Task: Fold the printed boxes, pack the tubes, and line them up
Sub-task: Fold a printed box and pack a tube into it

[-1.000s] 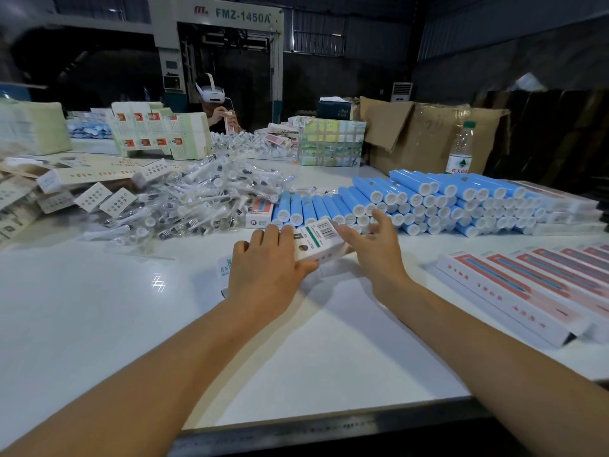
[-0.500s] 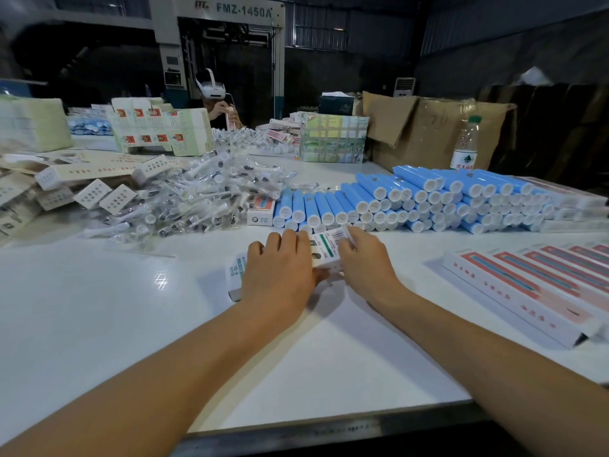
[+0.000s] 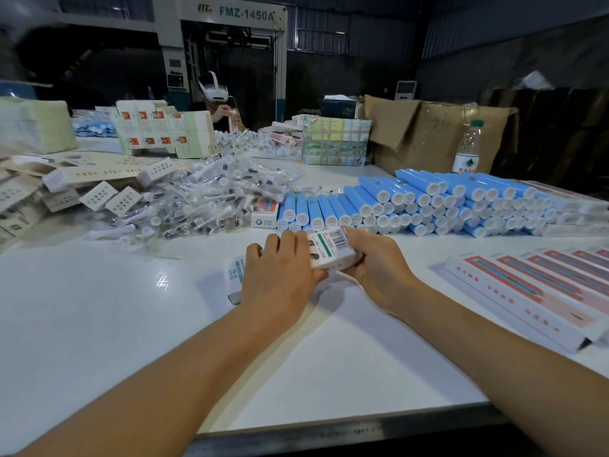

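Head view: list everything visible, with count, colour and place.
box: one, white with barcode, held at table centre
tubes: many, blue with white caps, stacked behind the hands
packed boxes: a row, white and red, right
wrapped brush heads: a heap, clear and white, left centre
flat cartons: many, cream, far left
bottle: one, clear, green cap, far right
cardboard box: one, brown, far right
table: one, white
other person: one, far side
left hand: grips box
right hand: grips box
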`<move>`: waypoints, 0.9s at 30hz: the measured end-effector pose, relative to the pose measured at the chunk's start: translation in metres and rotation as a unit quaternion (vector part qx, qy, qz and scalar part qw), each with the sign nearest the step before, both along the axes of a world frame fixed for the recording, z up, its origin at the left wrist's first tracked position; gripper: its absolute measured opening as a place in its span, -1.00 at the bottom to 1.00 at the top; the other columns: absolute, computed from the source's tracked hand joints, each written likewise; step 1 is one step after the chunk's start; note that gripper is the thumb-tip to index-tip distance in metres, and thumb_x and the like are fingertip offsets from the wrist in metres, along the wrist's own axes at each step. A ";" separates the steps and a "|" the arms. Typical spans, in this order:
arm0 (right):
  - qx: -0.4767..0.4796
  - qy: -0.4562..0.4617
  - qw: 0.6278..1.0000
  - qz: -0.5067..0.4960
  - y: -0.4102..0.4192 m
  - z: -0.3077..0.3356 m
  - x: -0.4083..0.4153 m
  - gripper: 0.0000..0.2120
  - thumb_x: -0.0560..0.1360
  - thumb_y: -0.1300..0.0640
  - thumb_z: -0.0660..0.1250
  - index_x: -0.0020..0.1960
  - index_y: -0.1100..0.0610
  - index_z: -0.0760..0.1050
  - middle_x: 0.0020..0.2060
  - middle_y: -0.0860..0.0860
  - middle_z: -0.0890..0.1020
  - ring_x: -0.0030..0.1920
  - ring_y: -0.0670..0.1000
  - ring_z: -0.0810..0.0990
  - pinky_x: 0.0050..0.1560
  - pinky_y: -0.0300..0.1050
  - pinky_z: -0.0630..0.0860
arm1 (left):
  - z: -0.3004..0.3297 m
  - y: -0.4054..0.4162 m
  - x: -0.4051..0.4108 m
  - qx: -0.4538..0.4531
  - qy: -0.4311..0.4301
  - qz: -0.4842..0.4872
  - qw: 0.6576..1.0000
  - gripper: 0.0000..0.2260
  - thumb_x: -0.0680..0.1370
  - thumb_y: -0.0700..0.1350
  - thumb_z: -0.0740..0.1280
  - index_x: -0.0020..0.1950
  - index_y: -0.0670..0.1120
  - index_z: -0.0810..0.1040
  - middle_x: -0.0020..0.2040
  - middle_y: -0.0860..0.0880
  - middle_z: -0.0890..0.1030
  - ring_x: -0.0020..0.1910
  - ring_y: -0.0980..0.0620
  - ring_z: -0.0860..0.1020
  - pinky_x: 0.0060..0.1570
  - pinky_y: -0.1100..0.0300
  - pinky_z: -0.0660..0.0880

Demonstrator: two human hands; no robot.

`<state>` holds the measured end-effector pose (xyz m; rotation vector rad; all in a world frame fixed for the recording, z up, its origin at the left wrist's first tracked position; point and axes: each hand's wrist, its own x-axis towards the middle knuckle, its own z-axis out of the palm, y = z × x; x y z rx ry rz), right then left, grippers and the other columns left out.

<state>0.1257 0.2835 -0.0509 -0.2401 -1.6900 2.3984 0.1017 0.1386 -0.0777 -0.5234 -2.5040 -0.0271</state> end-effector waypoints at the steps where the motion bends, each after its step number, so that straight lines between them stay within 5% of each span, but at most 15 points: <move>1: -0.009 -0.002 1.000 -0.005 0.000 0.000 -0.001 -0.80 0.58 0.35 0.15 0.09 0.32 0.52 0.03 0.28 0.63 0.08 0.24 0.62 0.05 0.11 0.60 | 0.000 -0.001 0.000 0.003 0.005 -0.002 1.000 -0.40 0.56 0.29 0.02 0.44 -0.08 0.15 0.27 -0.04 0.37 0.19 -0.06 0.35 0.07 0.07 0.26; 5: -0.044 0.000 0.999 -0.009 0.003 0.003 -0.001 -0.77 0.57 0.40 0.09 0.03 0.29 0.52 -0.08 0.22 0.66 -0.05 0.18 0.66 -0.14 0.04 0.65 | 0.001 -0.004 0.002 0.008 0.026 -0.011 1.000 -0.37 0.54 0.31 0.01 0.45 -0.09 0.16 0.28 -0.05 0.38 0.19 -0.06 0.36 0.08 0.07 0.26; 9: -0.006 -0.007 1.000 -0.025 -0.001 -0.001 -0.001 -0.71 0.55 0.43 0.11 -0.06 0.17 0.54 -0.11 0.18 0.68 -0.07 0.15 0.68 -0.08 0.06 0.64 | 0.000 -0.003 0.001 0.000 0.023 -0.019 1.000 -0.40 0.55 0.30 0.03 0.44 -0.07 0.14 0.27 -0.03 0.37 0.19 -0.05 0.35 0.08 0.07 0.25; 15: 0.007 -0.017 0.999 -0.032 -0.002 -0.003 -0.001 -0.65 0.52 0.39 0.08 -0.11 0.09 0.58 -0.30 0.05 0.71 -0.28 0.01 0.70 -0.25 -0.05 0.65 | -0.002 -0.001 0.000 -0.003 0.027 -0.022 0.999 -0.39 0.54 0.29 0.10 0.44 -0.08 0.15 0.26 -0.03 0.37 0.17 -0.05 0.35 0.07 0.06 0.24; 19: 0.020 0.000 1.000 0.011 -0.004 -0.007 0.000 -0.50 0.53 0.30 0.07 -0.36 0.05 0.69 -0.32 0.05 0.70 -0.28 -0.01 0.69 0.01 0.09 0.58 | -0.002 0.000 0.000 -0.011 0.030 -0.026 0.999 -0.39 0.55 0.29 0.12 0.44 -0.08 0.16 0.25 -0.04 0.37 0.16 -0.05 0.35 0.06 0.05 0.25; 21: 0.040 0.005 0.999 0.009 -0.006 -0.007 0.000 -0.54 0.57 0.27 0.08 -0.29 0.09 0.68 -0.31 0.04 0.70 -0.30 -0.03 0.68 0.02 0.06 0.57 | -0.001 -0.001 0.000 -0.007 0.029 -0.024 0.999 -0.40 0.55 0.29 0.12 0.43 -0.08 0.16 0.25 -0.04 0.37 0.16 -0.05 0.35 0.07 0.05 0.25; 24: 0.099 0.013 0.995 -0.001 -0.008 -0.007 0.000 -0.71 0.59 0.28 0.13 0.14 0.01 0.52 -0.13 0.01 0.66 -0.16 -0.04 0.65 -0.02 -0.10 0.58 | -0.001 -0.003 0.001 0.003 0.034 -0.019 0.999 -0.42 0.55 0.29 0.11 0.42 -0.06 0.19 0.25 -0.02 0.38 0.17 -0.04 0.36 0.05 0.07 0.26; 27: 0.187 0.055 0.981 -0.021 -0.007 -0.007 0.004 -0.71 0.55 0.29 0.23 -0.10 -0.08 0.58 -0.15 -0.10 0.68 -0.13 -0.11 0.64 -0.14 -0.26 0.59 | 0.002 -0.005 0.000 0.032 0.029 -0.001 0.999 -0.44 0.55 0.28 0.10 0.41 -0.05 0.20 0.26 -0.02 0.39 0.19 -0.04 0.36 0.03 0.08 0.26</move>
